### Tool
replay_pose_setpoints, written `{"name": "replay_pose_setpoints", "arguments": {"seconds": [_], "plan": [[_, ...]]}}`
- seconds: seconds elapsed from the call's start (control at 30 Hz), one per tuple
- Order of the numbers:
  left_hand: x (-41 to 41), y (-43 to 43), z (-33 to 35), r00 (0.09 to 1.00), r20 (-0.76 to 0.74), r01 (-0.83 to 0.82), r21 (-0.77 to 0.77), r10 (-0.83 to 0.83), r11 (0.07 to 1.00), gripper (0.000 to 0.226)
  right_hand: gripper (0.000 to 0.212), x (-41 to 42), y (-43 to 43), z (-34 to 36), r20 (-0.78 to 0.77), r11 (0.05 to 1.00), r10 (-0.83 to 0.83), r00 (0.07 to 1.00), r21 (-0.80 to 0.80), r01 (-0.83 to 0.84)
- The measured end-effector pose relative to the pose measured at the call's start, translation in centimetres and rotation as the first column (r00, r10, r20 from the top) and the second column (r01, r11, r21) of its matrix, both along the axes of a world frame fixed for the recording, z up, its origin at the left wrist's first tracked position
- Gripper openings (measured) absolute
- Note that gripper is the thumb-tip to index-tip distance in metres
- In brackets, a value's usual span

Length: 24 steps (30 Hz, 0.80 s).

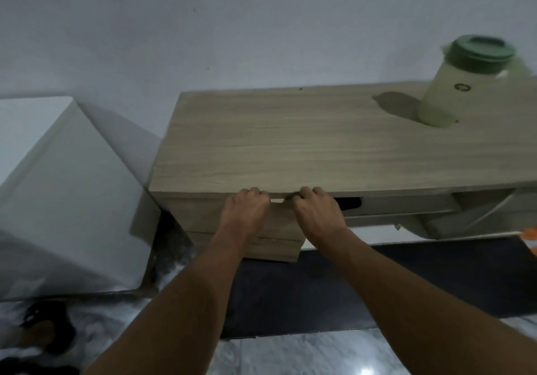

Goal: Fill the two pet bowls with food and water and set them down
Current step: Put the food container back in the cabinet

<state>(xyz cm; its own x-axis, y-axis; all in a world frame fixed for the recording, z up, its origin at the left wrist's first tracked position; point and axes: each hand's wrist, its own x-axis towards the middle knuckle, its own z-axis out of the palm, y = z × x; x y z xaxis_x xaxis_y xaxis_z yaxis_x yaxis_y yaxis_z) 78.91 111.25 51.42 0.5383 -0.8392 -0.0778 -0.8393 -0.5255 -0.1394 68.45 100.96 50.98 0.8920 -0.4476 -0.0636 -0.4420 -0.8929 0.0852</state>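
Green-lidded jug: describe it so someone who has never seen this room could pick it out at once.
Find the long wooden cabinet against the pale wall. Toward the right end of its top stands a cream jug with a dark green lid and a small round emblem. It is the only thing standing there, far from the drawer that the left hand and right hand grip.

Desk top (290, 148), drawer front (279, 220) showing matt wood-grain laminate. Jug (444, 95) looking smooth, pale plastic; lid (479, 52) matt green plastic. Floor tiles (319, 354) gleaming glossy, marble-patterned. Mat (465, 264) lying dark, matt. White unit (58, 185) appearing smooth, satin.
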Motion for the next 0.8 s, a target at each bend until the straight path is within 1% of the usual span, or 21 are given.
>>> {"name": "replay_pose_setpoints", "arguments": {"seconds": [0.07, 0.13, 0.2, 0.3, 0.37, 0.5, 0.6, 0.7, 0.73, 0.8], "plan": [[0.0, -0.2, 0.1, 1.000, 0.001, -0.011, -0.010, 0.011, 1.000, 0.025, 0.022, 0.0, -0.1, 0.2, 0.004, 0.997, 0.024, 1.000, -0.073, -0.024], [-0.1, -0.4, 0.1, 1.000, 0.003, -0.025, -0.023, 0.025, 0.999, 0.023, 0.013, 0.0, -0.1, 0.2, 0.043, 0.987, 0.061, 0.997, -0.149, -0.054], [-0.1, -0.4, 0.0, 0.999, -0.001, -0.037, -0.038, 0.037, 0.999, 0.023, 0.012, 0.0, -0.2, 0.0, 0.034, 0.984, 0.069, 0.997, -0.166, -0.063], [0.0, -0.4, -0.1, 0.999, 0.001, -0.044, -0.053, 0.044, 0.998, 0.022, 0.022, 0.2, -0.5, -0.4, -0.016, 0.990, 0.098, 0.995, -0.101, -0.099], [0.0, -0.4, 0.0, 0.998, -0.006, -0.060, -0.071, 0.060, 0.996, 0.020, 0.026, 0.4, -0.8, -0.4, -0.039, 0.989, 0.116, 0.993, -0.093, -0.119], [0.0, -0.5, -0.2, 0.998, -0.004, -0.059, -0.100, 0.059, 0.993, 0.018, 0.027, 0.4, -0.9, -0.4, -0.038, 0.985, 0.133, 0.990, -0.103, -0.136], [-0.2, -0.6, 0.1, 0.999, -0.023, -0.049, -0.087, 0.048, 0.995, 0.020, 0.027, 0.5, -0.8, -0.3, -0.033, 0.987, 0.130, 0.991, -0.090, -0.132], [-0.7, -0.1, 0.6, 0.992, -0.085, -0.099, -0.082, 0.092, 0.992, 0.021, 0.026, 0.7, -0.6, 0.3, -0.041, 0.992, 0.111, 0.993, -0.058, -0.113], [-1.2, 0.2, 0.7, 0.988, -0.113, -0.114, -0.071, 0.106, 0.991, 0.021, 0.025, 0.7, -0.7, 0.3, -0.023, 0.994, 0.103, 0.994, -0.041, -0.104], [-1.7, 1.2, 0.6, 0.976, -0.163, -0.153, -0.049, 0.143, 0.987, 0.024, 0.027, 0.7, -0.6, 1.2, 0.013, 0.997, 0.074, 0.997, 0.031, -0.074]]}}
